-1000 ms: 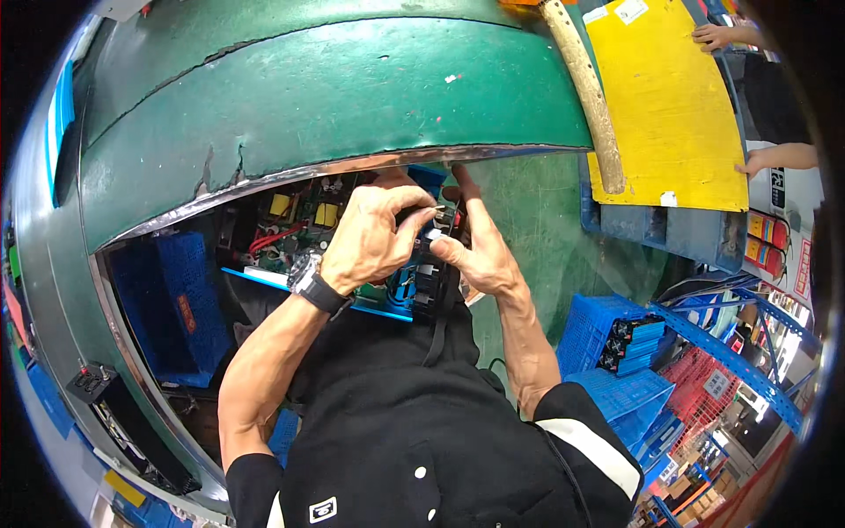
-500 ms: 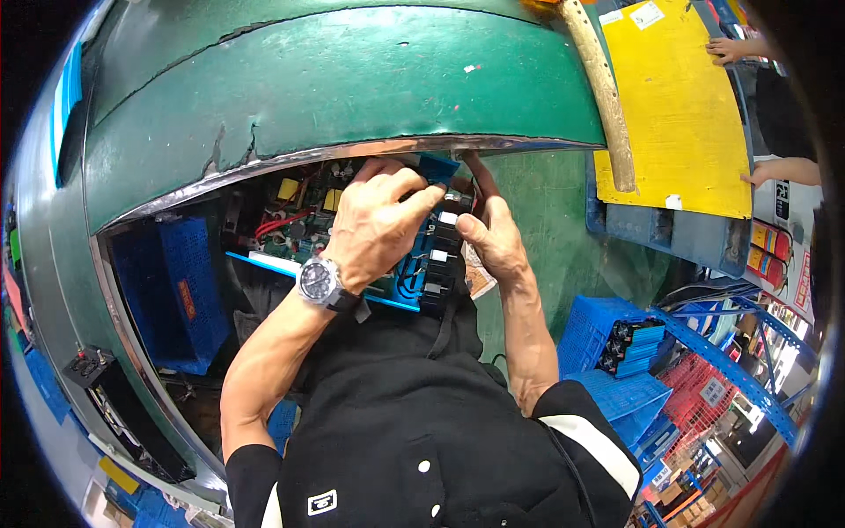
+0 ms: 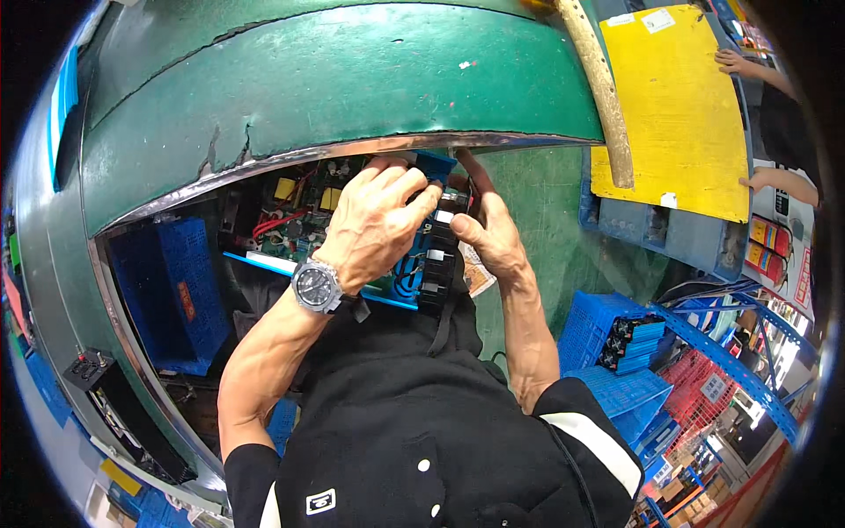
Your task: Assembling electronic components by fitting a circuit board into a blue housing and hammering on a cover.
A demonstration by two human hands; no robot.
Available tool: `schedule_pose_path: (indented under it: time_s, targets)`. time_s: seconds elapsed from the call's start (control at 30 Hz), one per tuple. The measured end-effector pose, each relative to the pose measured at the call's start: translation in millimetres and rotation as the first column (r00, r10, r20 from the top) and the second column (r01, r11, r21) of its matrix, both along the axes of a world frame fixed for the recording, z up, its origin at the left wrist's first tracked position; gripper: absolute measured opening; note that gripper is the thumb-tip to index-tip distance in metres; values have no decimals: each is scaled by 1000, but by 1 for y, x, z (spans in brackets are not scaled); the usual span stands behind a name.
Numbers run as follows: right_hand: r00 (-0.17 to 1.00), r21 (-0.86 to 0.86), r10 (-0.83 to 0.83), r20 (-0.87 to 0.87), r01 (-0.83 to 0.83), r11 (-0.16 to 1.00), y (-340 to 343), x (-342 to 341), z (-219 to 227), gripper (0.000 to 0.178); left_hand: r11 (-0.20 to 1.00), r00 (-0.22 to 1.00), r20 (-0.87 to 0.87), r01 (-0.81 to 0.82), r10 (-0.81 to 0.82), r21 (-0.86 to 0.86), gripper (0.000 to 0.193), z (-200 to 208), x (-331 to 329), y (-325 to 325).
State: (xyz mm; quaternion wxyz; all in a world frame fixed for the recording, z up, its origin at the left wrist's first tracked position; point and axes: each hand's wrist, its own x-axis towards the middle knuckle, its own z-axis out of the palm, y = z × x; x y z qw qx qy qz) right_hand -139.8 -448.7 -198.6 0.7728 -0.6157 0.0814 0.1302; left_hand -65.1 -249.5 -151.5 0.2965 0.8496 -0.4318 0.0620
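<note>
An opened blue-cased electronic unit with a black end panel (image 3: 436, 280) sits at my lap, partly under the bench edge. Inside the blue casing (image 3: 392, 302) run blue wires, near a green circuit board (image 3: 295, 229) with yellow parts and red wires. My left hand (image 3: 374, 220), wearing a watch, reaches over the unit with its fingers curled down; whatever its fingertips pinch is hidden. Around the outer side of the black end panel, my right hand (image 3: 495, 242) grips the unit, thumb on top and the other fingers mostly out of sight.
The green bench top (image 3: 352, 88) overhangs the unit. A blue crate (image 3: 185, 290) stands beneath it; stacked blue crates (image 3: 585, 334) stand at right. Another person's hands (image 3: 735, 62) hold a yellow board (image 3: 673, 114). A pale perforated bar (image 3: 598, 84) juts over the bench corner.
My left hand shifts slightly left and its wrist turns a little. The right hand keeps its grip on the unit with hardly any movement.
</note>
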Motion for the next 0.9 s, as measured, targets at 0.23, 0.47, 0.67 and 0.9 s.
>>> schedule_pose_path:
  time_s: [0.23, 0.47, 0.67, 0.9]
  targets:
    - [1000, -102, 19, 20, -17, 995, -3, -4, 4, 121, 996, 999, -4, 50, -51, -68, 25, -6, 3, -2]
    - [984, -315, 174, 32, -155, 936, -6, 0, 14, 111, 982, 981, 57, 186, -183, -46, 22, -12, 12, -1]
    - [975, -238, 221, -9, -217, 947, -16, -4, 1, 89, 974, 970, 95, 225, -224, 3, 13, -10, 14, -10]
    - [999, 66, -30, 22, 29, 997, -8, -1, 2, 99, 998, 998, -30, 48, -50, -40, 9, -15, -1, -21]
